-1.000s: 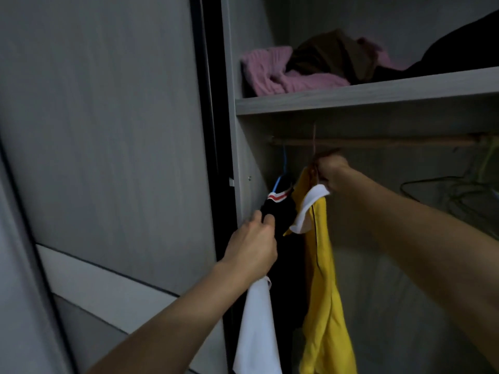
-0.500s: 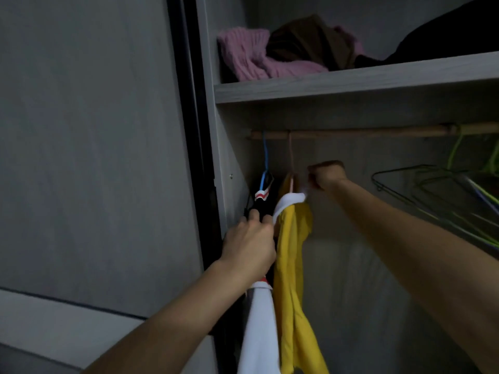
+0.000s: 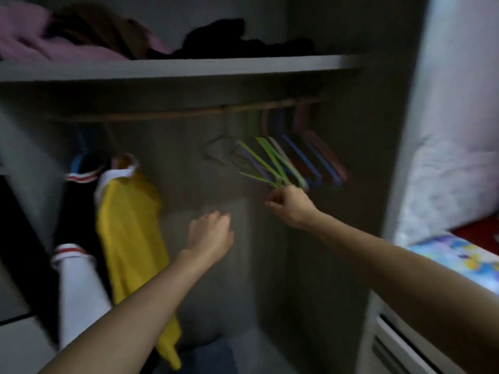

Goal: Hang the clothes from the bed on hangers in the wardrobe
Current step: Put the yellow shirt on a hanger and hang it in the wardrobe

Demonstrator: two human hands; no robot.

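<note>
A yellow shirt [image 3: 129, 225] and a black-and-white shirt [image 3: 77, 211] hang at the left end of the wooden rod [image 3: 175, 114]. Several empty coloured hangers hang further right on the rod. My right hand [image 3: 290, 205] is raised to the lower corner of a green hanger [image 3: 270, 163] and its curled fingers grip it. My left hand [image 3: 210, 236] hovers in mid-air between the yellow shirt and the hangers, loosely curled and holding nothing. The whole view is motion-blurred.
A shelf [image 3: 189, 67] above the rod carries pink, brown and black clothes. The wardrobe's right wall [image 3: 388, 157] stands beside a bed with a colourful sheet [image 3: 456, 255]. A dark garment lies on the wardrobe floor [image 3: 213, 354].
My view has swung right. My left hand let go of the black-and-white shirt and moved right. My right hand left the yellow shirt's hanger and went to the empty green hanger.
</note>
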